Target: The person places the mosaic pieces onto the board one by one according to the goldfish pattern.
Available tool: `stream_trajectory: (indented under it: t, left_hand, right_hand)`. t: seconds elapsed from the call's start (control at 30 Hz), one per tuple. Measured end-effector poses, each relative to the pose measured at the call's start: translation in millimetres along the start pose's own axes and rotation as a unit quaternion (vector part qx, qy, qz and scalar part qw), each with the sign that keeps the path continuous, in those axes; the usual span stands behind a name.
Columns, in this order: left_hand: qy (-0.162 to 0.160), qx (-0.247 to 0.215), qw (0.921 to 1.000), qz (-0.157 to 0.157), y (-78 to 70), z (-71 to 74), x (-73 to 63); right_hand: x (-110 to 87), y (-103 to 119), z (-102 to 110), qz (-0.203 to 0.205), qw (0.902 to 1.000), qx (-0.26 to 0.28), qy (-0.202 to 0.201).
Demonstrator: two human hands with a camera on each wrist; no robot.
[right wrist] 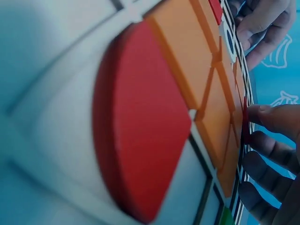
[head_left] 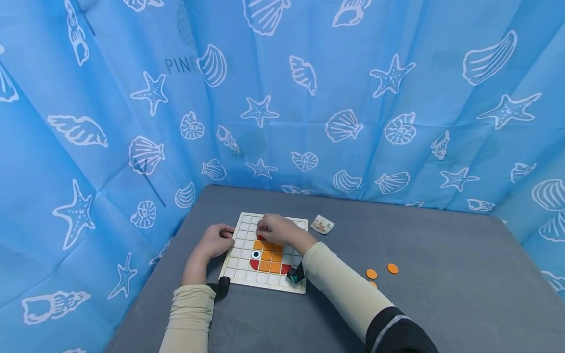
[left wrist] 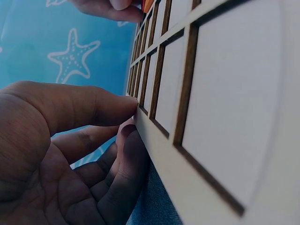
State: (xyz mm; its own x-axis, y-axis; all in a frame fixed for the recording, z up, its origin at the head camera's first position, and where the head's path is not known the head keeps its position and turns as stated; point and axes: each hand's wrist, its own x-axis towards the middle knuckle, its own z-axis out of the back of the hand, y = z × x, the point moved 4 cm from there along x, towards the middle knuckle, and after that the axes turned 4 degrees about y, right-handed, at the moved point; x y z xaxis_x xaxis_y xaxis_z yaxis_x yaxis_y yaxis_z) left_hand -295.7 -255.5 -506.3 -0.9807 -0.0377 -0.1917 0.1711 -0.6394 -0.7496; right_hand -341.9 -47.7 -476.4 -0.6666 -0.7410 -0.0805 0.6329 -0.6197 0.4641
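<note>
A white gridded board (head_left: 233,274) lies on the table, with orange square tiles (head_left: 267,256), a white eye tile (head_left: 256,254) with a black dot and red curved tiles (head_left: 286,268) set in its cells. At its left edge, my left hand (head_left: 214,240) pinches the frame, thumb at the rim in the left wrist view. My right hand (head_left: 280,230) reaches over the upper middle of the board. Its thumb and index finger pinch a red tile (right wrist: 245,121) at the grid, just above the orange ones. A green tile (right wrist: 227,216) shows low in the right wrist view.
A small patterned card (head_left: 322,224) lies beyond the board's upper right corner. Several round orange pieces (head_left: 393,268) sit on the grey table (head_left: 441,284) to the right, one partly behind my right forearm. A blue seashell curtain (head_left: 282,98) hangs behind the table.
</note>
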Motion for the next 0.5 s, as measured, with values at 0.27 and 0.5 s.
stream_trajectory:
  t: [0.27,0.5]
  left_hand:
    - [0.003,-0.001,1.0,0.002,0.0,-1.3,-1.9]
    - [0.005,-0.008,1.0,0.002,-4.0,0.9,-4.4]
  right_hand:
    - [-6.2,-1.3,1.3,-0.021,0.9998,0.006,0.002]
    - [-9.7,-0.6,3.6,-0.02,0.9998,0.003,0.007]
